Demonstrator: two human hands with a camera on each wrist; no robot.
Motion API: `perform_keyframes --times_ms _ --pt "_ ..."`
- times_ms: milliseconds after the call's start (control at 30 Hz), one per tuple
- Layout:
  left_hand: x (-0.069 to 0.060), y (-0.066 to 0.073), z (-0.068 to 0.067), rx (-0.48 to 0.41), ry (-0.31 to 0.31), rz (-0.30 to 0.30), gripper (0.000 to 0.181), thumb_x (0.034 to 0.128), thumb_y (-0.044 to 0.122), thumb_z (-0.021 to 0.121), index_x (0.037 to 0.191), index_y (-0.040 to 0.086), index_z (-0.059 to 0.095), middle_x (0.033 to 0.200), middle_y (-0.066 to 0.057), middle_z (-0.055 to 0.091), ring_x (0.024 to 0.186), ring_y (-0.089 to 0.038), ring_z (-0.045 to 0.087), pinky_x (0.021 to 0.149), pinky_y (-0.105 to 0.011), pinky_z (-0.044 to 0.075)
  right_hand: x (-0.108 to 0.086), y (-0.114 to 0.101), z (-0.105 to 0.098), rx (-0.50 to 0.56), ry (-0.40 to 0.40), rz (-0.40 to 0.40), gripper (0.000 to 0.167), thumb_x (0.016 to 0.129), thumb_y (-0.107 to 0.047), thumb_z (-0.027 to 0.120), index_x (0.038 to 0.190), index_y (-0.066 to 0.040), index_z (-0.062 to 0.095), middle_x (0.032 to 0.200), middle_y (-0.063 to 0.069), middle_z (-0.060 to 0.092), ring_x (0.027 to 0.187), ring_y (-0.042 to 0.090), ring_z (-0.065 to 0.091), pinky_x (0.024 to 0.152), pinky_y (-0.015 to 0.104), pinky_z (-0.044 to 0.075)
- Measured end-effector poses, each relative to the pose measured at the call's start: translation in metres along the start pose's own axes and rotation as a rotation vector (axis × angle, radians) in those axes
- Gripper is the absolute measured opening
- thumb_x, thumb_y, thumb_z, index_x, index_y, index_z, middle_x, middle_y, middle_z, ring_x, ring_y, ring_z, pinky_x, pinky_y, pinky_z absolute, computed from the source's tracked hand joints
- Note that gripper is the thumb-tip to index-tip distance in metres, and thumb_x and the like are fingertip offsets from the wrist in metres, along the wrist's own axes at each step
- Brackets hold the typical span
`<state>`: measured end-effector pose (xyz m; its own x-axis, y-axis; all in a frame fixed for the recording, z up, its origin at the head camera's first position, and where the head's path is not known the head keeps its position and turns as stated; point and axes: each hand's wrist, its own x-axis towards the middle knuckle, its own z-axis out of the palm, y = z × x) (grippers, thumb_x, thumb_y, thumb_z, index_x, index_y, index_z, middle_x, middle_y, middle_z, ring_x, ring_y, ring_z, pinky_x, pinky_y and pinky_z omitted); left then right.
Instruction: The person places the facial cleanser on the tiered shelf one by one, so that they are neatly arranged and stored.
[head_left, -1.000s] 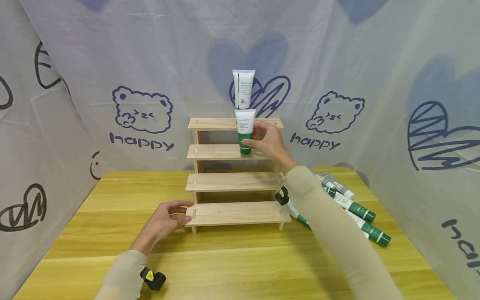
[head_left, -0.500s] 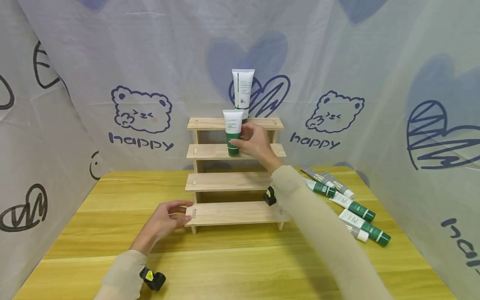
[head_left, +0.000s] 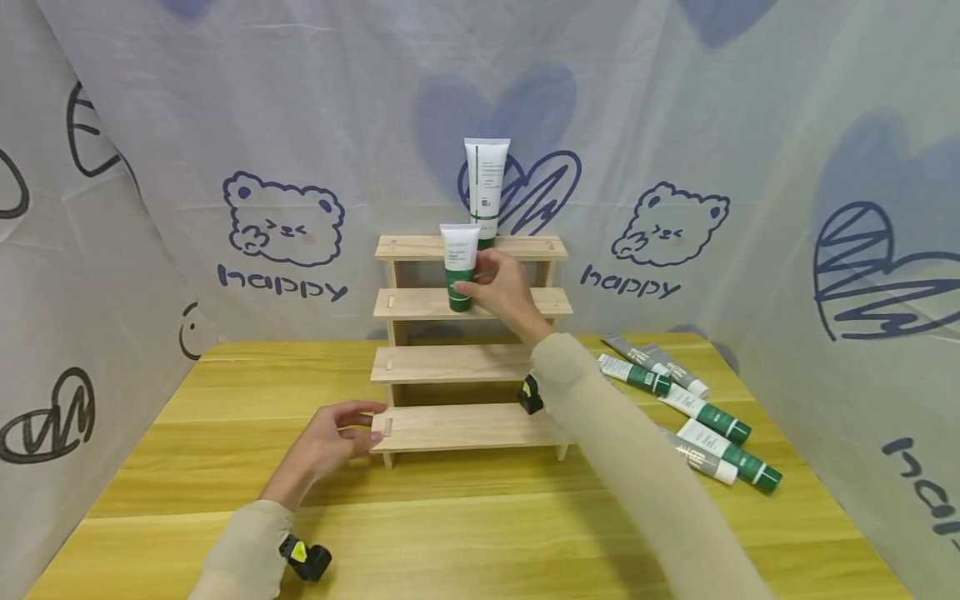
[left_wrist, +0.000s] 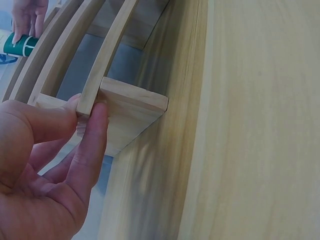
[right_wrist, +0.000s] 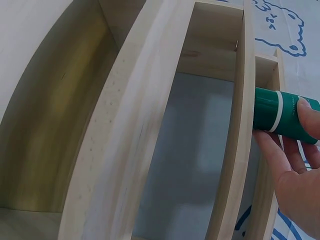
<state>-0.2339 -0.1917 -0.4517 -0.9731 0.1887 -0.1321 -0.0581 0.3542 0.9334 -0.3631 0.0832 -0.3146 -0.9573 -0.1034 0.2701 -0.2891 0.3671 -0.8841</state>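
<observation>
A tiered wooden shelf (head_left: 457, 429) stands on the table. My left hand (head_left: 330, 442) pinches the left end of its lowest board between thumb and fingers, plain in the left wrist view at the board end (left_wrist: 90, 97). With my right hand (head_left: 506, 292) I grip a white-and-green tube (head_left: 460, 250) by its green lower part, cap down at the second board from the top. In the right wrist view the cap end (right_wrist: 267, 110) meets the board's edge; whether it bears weight there I cannot tell. Behind it, a taller white tube (head_left: 487, 183) stands upright on the top board.
Several tubes lie to the right of the shelf on the wooden table (head_left: 450, 533), among them a green-capped tube (head_left: 731, 454) and a grey tube (head_left: 701, 458). A patterned cloth (head_left: 300, 125) hangs behind and at both sides.
My right hand has carried the white-and-green tube leftward along the second board from the top, most of it in the first half second. The left hand has stayed put.
</observation>
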Motion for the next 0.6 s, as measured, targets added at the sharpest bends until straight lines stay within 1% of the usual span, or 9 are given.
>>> perform_keyframes --times_ms 433,600 --pt "-0.0012 0.0010 0.0009 0.011 0.006 -0.009 0.049 0.0954 0.005 0.072 0.142 0.003 0.059 0.133 -0.024 0.061 0.100 -0.019 0.070 0.083 -0.037 0.065 -0.0012 0.0006 0.0009 -0.037 -0.014 -0.003 0.050 0.089 -0.011 0.082 0.133 0.000 0.061 0.127 0.019 0.070 0.112 0.034 0.070 0.099 0.041 0.059" --pt "-0.0009 0.0020 0.0011 0.009 0.007 -0.015 0.049 0.0953 0.005 0.072 0.142 0.004 0.059 0.133 -0.023 0.061 0.100 -0.018 0.070 0.084 -0.037 0.065 -0.0012 0.0024 0.0004 -0.022 -0.025 -0.013 0.051 0.089 -0.011 0.081 0.134 0.000 0.060 0.126 0.020 0.069 0.113 0.035 0.070 0.100 0.042 0.058"
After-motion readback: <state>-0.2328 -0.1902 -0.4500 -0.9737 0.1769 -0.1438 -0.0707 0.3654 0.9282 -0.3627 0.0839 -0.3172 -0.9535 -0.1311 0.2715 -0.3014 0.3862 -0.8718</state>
